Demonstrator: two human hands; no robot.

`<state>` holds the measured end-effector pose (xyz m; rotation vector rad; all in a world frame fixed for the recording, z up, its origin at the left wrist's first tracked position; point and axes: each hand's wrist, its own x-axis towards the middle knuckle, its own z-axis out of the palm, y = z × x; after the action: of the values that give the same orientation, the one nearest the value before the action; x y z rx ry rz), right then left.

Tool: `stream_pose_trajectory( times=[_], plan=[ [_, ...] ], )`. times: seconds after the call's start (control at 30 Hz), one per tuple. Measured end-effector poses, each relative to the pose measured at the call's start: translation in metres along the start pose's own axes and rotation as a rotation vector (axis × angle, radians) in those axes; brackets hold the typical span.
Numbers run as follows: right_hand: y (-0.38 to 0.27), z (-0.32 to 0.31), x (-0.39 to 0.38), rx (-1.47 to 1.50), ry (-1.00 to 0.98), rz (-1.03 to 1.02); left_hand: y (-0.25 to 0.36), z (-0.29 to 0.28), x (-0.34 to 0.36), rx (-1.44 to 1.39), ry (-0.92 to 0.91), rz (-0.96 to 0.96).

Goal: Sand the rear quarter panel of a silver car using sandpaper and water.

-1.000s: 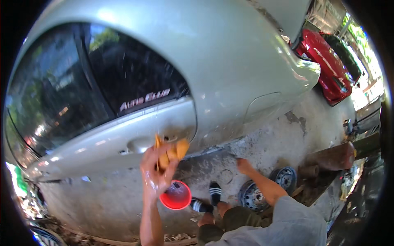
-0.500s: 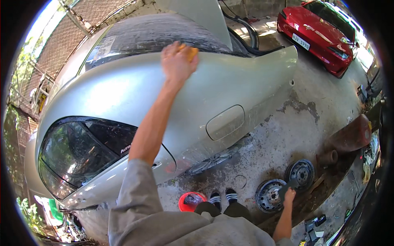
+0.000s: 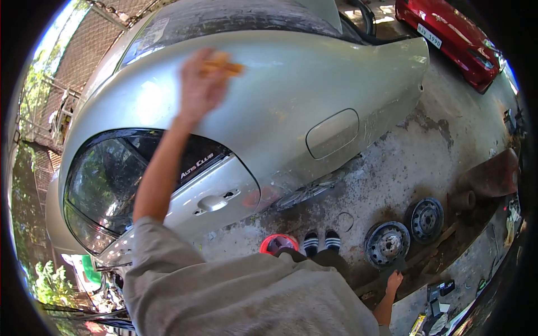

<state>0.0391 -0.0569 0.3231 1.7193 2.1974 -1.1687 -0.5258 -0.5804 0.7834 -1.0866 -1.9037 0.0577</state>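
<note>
My left hand [image 3: 203, 87], blurred by motion, is closed round an orange-yellow sponge-like pad [image 3: 225, 65]. It is over the silver-green car's rear side panel [image 3: 280, 73], between the rear window [image 3: 224, 19] and the side window [image 3: 106, 179]. Whether the pad touches the paint at this instant cannot be made out. Low on the right, my right hand [image 3: 394, 281] grips a thin dark grey sheet [image 3: 393, 266], held away from the car. Its exact kind is unclear.
A red bucket [image 3: 269, 243] stands by my striped slippers [image 3: 332, 241]. Two steel wheel rims [image 3: 388, 245] lie on the stained concrete to the right, near a rusty tank [image 3: 493, 173]. A red car [image 3: 454, 33] is parked at the far right.
My left hand with the pad has moved left and nearer, off the rear window's edge onto the painted panel. My right hand still holds the sheet, slightly lower. The whole view has shifted.
</note>
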Motion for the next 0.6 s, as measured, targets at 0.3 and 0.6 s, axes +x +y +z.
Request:
stream_pose_trajectory(
  times=[0.3, 0.6],
  plan=[
    [0.052, 0.021, -0.035, 0.179, 0.014, 0.078, -0.131, -0.119, -0.003, 0.369, -0.135, -0.214],
    [-0.153, 0.039, 0.002, 0.184, 0.104, -0.485, -0.026, -0.048, 0.026, 0.091, -0.269, 0.146]
  ],
)
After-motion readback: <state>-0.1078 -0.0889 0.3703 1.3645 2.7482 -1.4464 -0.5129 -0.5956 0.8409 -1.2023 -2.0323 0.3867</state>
